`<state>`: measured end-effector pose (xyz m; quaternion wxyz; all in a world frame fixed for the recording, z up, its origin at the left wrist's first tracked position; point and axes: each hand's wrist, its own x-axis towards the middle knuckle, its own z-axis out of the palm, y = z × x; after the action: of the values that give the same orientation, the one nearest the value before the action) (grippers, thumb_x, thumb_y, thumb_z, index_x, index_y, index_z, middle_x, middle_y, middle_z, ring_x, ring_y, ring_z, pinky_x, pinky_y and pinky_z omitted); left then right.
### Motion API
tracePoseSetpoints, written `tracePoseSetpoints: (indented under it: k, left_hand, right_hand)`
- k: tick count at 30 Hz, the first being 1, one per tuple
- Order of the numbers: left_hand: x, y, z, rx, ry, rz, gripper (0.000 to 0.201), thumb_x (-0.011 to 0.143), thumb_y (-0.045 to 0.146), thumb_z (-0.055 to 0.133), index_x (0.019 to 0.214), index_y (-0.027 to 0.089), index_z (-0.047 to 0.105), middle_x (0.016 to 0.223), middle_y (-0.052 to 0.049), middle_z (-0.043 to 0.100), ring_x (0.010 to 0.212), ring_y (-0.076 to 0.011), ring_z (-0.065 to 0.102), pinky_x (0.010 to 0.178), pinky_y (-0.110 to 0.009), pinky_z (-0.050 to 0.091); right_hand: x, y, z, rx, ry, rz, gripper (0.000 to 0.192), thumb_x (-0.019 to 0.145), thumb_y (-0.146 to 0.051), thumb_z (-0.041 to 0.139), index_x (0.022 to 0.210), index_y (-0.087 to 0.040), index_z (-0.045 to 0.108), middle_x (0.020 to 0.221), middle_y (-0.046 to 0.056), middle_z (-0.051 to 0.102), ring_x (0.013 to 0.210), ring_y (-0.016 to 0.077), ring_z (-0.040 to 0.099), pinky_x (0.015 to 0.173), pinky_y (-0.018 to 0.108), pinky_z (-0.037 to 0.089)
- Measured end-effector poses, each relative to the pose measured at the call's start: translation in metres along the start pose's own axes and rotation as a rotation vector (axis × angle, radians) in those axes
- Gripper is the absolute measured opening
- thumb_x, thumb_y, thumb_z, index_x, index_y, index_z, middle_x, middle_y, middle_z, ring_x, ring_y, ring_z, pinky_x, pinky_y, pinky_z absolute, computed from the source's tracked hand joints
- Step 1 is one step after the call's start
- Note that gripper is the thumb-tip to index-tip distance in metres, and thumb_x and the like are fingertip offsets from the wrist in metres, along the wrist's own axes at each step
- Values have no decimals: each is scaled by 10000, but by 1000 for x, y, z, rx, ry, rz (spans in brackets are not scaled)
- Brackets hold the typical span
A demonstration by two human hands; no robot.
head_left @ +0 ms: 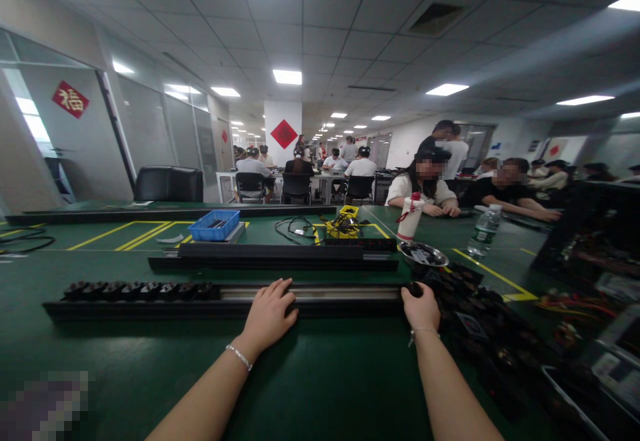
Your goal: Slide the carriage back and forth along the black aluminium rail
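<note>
A long black rail [330, 304] with a pale channel lies across the green table in front of me. Its left part carries a row of several small black blocks [131, 290] that look like socket modules. My left hand [271, 308] lies on the rail near its middle, with the fingers stretched over the channel. At the rail's right end, my right hand [421, 306] is closed around a small black block [415, 289], mostly covered by the fingers. Close by on the right spreads a pile of similar black blocks [480, 324].
Behind the rail lies another black rail [270, 254]. Farther back are a blue bin [214, 226], cables [295, 229] and a yellow container [345, 222]. A metal bowl [424, 254], a white cup [411, 218] and a water bottle [484, 231] stand right, near two seated people.
</note>
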<state>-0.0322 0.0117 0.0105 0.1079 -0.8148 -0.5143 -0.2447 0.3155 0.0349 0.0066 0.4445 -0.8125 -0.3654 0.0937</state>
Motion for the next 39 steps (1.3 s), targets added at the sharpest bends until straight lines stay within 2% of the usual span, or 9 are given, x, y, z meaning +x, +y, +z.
tracePoseSetpoints:
  k: [8, 20, 28, 31, 34, 37, 39]
  left_hand:
    - [0, 1, 0, 25, -10, -2, 168, 774, 329, 525, 901, 271, 619, 1314, -36, 521, 1231, -255, 437, 963, -450, 378]
    - [0, 1, 0, 3, -2, -3, 165, 776, 331, 518, 891, 266, 617, 1314, -36, 522, 1234, -257, 433, 972, -457, 369]
    - [0, 0, 0, -11, 1, -6, 171, 776, 338, 519, 895, 270, 622, 1311, -34, 524, 1233, -254, 435, 978, -459, 366]
    - [0, 0, 0, 0, 1, 3, 171, 777, 341, 518, 894, 268, 619, 1316, -36, 520, 1235, -258, 432, 976, -461, 367]
    - [0, 0, 0, 9, 2, 6, 171, 777, 334, 518, 901, 269, 617, 1318, -36, 518, 1237, -260, 430, 966, -458, 374]
    - [0, 1, 0, 2, -1, 0, 183, 771, 323, 523, 919, 278, 622, 1312, -34, 524, 1232, -258, 436, 959, -452, 379]
    - [0, 1, -1, -2, -6, -5, 199, 770, 319, 524, 939, 285, 625, 1312, -30, 524, 1230, -252, 438, 964, -446, 376]
  right_hand:
    - [4, 5, 0, -3, 49, -11, 479, 714, -418, 512, 1124, -179, 577, 1027, 123, 628, 940, 271, 577, 836, 380, 435]
    - [10, 9, -1, -19, 64, 23, 512, 715, -434, 512, 1156, -182, 570, 1074, 133, 619, 964, 294, 570, 854, 399, 434]
    - [12, 16, -2, 28, 151, 13, 514, 713, -420, 515, 1156, -165, 568, 1076, 130, 612, 987, 286, 546, 894, 401, 415]
    - [11, 15, -4, 49, 223, 3, 517, 725, -386, 501, 1176, -138, 549, 1110, 147, 583, 1032, 285, 524, 924, 392, 399]
    - [11, 12, -7, 75, 337, -73, 516, 735, -311, 483, 1199, -87, 518, 1145, 178, 544, 1124, 288, 463, 974, 381, 361]
    - [12, 11, -11, 88, 459, -149, 540, 719, -221, 472, 1233, -55, 468, 1164, 201, 511, 1187, 306, 395, 1002, 414, 328]
    - [14, 12, -12, 98, 537, -138, 599, 698, -184, 478, 1277, -45, 414, 1220, 223, 458, 1229, 326, 344, 1012, 445, 313]
